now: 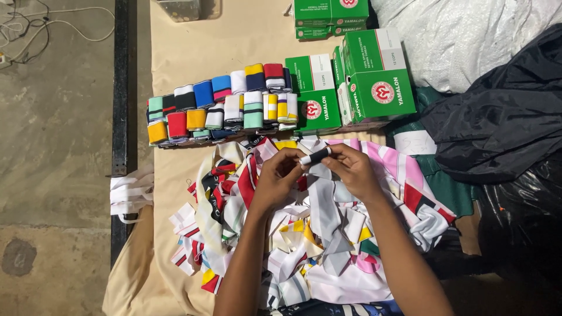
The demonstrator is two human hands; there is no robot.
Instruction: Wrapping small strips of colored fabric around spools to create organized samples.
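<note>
Beige cloth (193, 50) covers the worktop, its left edge along a black rail (122, 88); bare cloth lies at the far left. One loose heap of strips (328, 234) fills the near middle. Five green boxes (380, 88) stand at the far right. About twenty rolls (222, 102) sit in two rows. Left hand (278, 178) and right hand (351, 169), close together, pinch one dark strip (316, 157) above the heap.

Even, fairly bright light falls from overhead on the tan cloth-covered bench (187, 47), with only soft, short shadows under the row of rolled striped fabric bands (222, 102). Right of that row, the crumpled black plastic sheet (503, 117) shows faint sheen and loses detail in darkness. Focus is sharp centrally; the corners look slightly softer and dimmer.
</note>
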